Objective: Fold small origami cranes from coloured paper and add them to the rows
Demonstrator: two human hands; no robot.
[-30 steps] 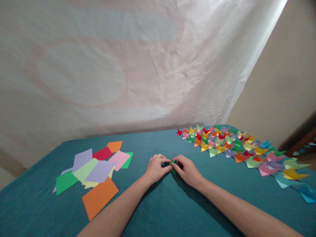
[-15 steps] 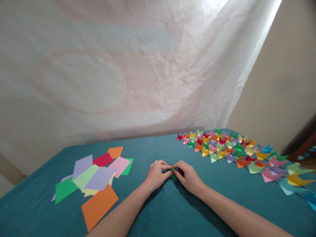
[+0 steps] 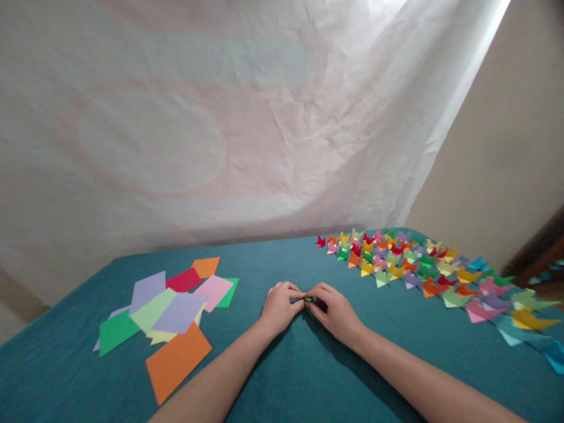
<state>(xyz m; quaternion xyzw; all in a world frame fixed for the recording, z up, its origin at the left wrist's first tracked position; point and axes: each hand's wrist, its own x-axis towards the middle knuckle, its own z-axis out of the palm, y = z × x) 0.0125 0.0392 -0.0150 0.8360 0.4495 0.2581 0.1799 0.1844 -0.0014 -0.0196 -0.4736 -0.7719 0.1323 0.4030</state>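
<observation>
My left hand (image 3: 279,305) and my right hand (image 3: 335,308) meet at the middle of the teal table (image 3: 308,376). Both pinch a small folded green paper piece (image 3: 309,300) between their fingertips, low over the cloth. Most of the green piece is hidden by my fingers. Both forearms reach in from the bottom edge.
A loose pile of flat coloured paper sheets (image 3: 170,311) lies to the left, with an orange sheet (image 3: 177,361) nearest me. Rows of several small folded paper figures (image 3: 414,267) in many colours run along the right side. A white cloth backdrop (image 3: 220,117) hangs behind the table.
My fingers have closed tighter over the green piece, so less of it shows. The hands stay in the same spot; the view shifted slightly.
</observation>
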